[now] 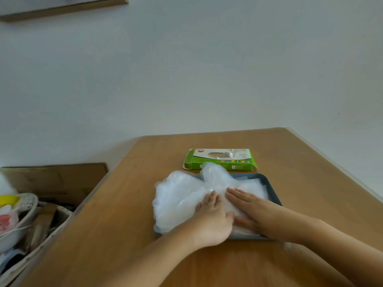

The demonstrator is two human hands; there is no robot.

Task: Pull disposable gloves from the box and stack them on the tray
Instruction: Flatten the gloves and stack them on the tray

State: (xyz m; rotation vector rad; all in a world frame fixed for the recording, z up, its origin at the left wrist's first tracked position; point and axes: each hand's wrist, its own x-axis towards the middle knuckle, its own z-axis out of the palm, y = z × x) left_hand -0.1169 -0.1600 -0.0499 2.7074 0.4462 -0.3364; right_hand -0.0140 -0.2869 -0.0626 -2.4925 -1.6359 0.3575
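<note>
A heap of thin, clear gloves (182, 195) is seen on a grey tray (272, 186) near the middle of the desk (116, 235). The heap spills over the tray's left rim, and one puffed part rises at its far side. The left hand (214, 221) and the right hand (253, 211) are laid side by side on the near right part of the heap. Both are opened flat, with the fingers roughly straight; nothing is gripped, and the heap is only pressed down.

The green box (219, 160) is set just beyond the tray, and a bit of clear film is seen in its top opening.

The gloves are judged to be very light, limp and slippery, with air trapped between the layers, so springing up or sliding off to the left may be expected once the pressure is taken away. The next glove is best pinched at the film showing in the opening, while the box is steadied against lifting.
</note>
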